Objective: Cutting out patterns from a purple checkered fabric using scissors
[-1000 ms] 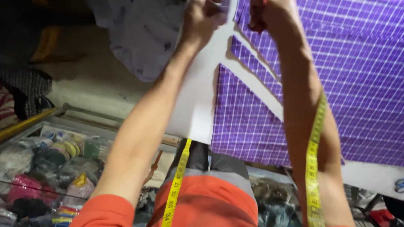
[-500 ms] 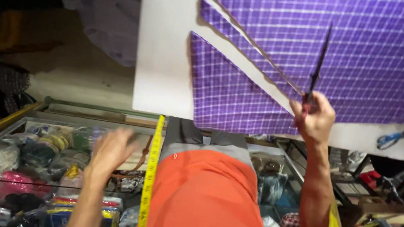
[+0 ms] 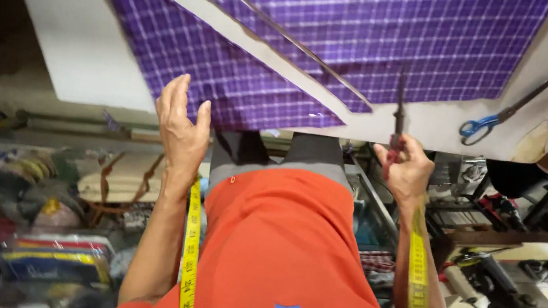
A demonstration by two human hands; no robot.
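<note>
Surface: white cutting table (image 3: pixel 84 58) under purple checked cloth (image 3: pixel 377 31).
Left hand (image 3: pixel 180 129): open, touching cloth's 6 o'clock edge.
Right hand (image 3: pixel 408 169): clamped on red-handled scissors (image 3: pixel 397 118), pointing 12 o'clock.

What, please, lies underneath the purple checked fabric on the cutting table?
The purple checked fabric lies on a white table, bare through the cut gap. Anything beneath the fabric itself is covered.

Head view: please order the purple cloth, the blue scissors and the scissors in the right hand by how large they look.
1. Purple cloth, by far.
2 and 3. Blue scissors and the scissors in the right hand look alike; I cannot rank them.
</note>
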